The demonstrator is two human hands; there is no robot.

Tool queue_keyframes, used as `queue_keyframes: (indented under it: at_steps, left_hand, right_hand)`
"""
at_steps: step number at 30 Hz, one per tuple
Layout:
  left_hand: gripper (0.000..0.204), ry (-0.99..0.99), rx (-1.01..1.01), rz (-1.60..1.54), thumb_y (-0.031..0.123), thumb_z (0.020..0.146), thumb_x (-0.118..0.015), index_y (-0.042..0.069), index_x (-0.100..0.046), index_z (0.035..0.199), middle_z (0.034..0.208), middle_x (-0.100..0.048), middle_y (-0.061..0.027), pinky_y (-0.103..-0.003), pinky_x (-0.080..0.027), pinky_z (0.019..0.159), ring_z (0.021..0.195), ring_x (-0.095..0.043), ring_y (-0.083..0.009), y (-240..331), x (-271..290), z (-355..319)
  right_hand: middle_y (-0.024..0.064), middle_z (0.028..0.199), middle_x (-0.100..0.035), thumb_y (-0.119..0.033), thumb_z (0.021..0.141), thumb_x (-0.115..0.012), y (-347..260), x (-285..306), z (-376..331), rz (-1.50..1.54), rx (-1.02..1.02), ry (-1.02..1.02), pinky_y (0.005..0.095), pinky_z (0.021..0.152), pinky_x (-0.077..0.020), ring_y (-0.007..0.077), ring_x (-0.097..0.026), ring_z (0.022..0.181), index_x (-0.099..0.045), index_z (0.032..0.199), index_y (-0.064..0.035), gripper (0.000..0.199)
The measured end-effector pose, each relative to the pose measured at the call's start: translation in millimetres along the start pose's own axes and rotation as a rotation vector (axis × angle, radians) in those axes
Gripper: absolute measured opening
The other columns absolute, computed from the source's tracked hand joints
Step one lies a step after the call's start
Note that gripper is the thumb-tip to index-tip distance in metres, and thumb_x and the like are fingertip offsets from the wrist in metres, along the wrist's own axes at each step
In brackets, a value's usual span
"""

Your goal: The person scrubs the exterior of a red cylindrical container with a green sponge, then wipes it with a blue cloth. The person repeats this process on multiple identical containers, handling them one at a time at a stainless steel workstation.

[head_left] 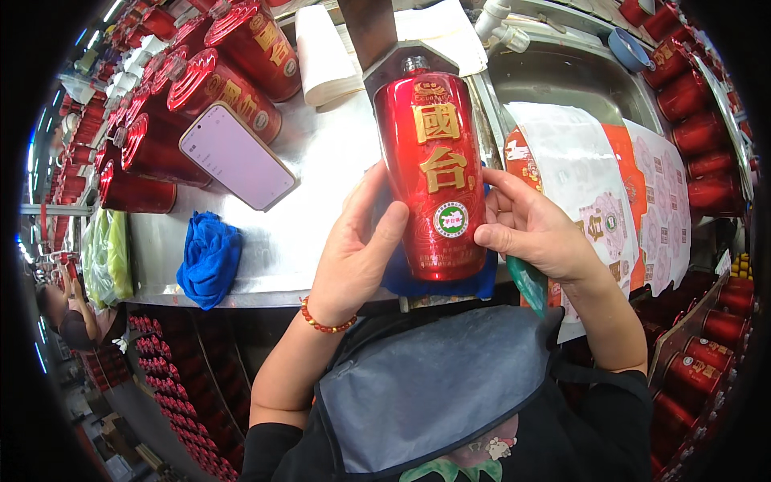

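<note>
A glossy red bottle (432, 104) with large gold characters and a round green-and-white sticker lies in front of me, its uncapped-looking neck pointing away. My left hand (359, 241) cups its left side, the thumb along the edge and the fingertips hidden behind it. On the other side, my right hand (536, 229) grips the lower part, thumb near the sticker and fingers bent round the edge. Blue cloth (401, 281) shows beneath the bottle's base. Past the neck stands a dark angular metal holder (371, 28), partly hidden by the bottle.
Several red bottles (241, 100) crowd the left of the metal table, beside a phone (238, 157). A crumpled blue cloth (209, 259) lies near its edge. Printed sheets (662, 201) lie to the right, by a steel sink (554, 76). Another person (76, 309) is far left.
</note>
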State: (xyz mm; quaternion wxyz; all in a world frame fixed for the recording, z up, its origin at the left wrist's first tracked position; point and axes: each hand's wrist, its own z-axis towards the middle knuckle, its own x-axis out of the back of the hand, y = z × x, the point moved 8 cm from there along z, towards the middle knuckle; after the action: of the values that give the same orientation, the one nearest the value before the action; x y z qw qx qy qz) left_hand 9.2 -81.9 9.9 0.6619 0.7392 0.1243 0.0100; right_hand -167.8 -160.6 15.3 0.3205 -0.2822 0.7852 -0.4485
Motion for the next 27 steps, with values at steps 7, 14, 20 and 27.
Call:
queue_keyframes:
  at_steps: [7,14,20,27]
  left_hand:
    - [0.059,-0.013,0.001,-0.024,0.020,0.107,-0.057,-0.003,-0.035,0.156,0.156,-0.040,-0.0151,-0.038,-0.033,0.119,0.145,-0.040,-0.0226,-0.7,-2.8,0.2]
    - [0.058,-0.045,-0.043,-0.081,0.015,0.108,-0.053,-0.002,-0.031,0.159,0.157,-0.040,-0.0136,-0.037,-0.037,0.118,0.144,-0.042,-0.0212,7.6,-10.4,-0.1]
    - [0.059,-0.036,-0.023,-0.088,0.016,0.108,-0.054,-0.002,-0.030,0.159,0.158,-0.040,-0.0130,-0.037,-0.034,0.119,0.145,-0.040,-0.0212,4.6,-9.1,-1.3]
    - [0.062,-0.024,-0.023,-0.058,0.020,0.108,-0.055,-0.001,-0.029,0.160,0.159,-0.038,-0.0132,-0.037,-0.032,0.120,0.146,-0.038,-0.0218,-1.6,-5.1,-1.5]
  right_hand:
    - [0.0112,0.123,-0.063,-0.008,0.090,-0.079,-3.3,-0.9,0.8,-0.022,-0.008,0.003,0.0313,0.102,-0.0497,0.0160,-0.062,0.114,-0.025,0.157,0.0063,0.086]
    - [0.0108,0.122,-0.063,-0.009,0.089,-0.080,-1.3,-0.5,2.6,-0.014,-0.010,-0.009,0.0301,0.100,-0.0508,0.0151,-0.063,0.112,-0.026,0.157,0.0052,0.088]
    - [0.0077,0.115,-0.063,-0.011,0.092,-0.077,-0.5,0.6,2.6,-0.009,0.009,-0.011,0.0270,0.092,-0.0518,0.0125,-0.063,0.105,-0.027,0.157,0.0041,0.083]
    - [0.0023,0.098,-0.060,-0.026,0.103,-0.066,-6.8,4.3,0.8,0.005,0.029,0.049,0.0180,0.061,-0.0436,0.0038,-0.053,0.072,-0.036,0.154,0.0021,0.066]
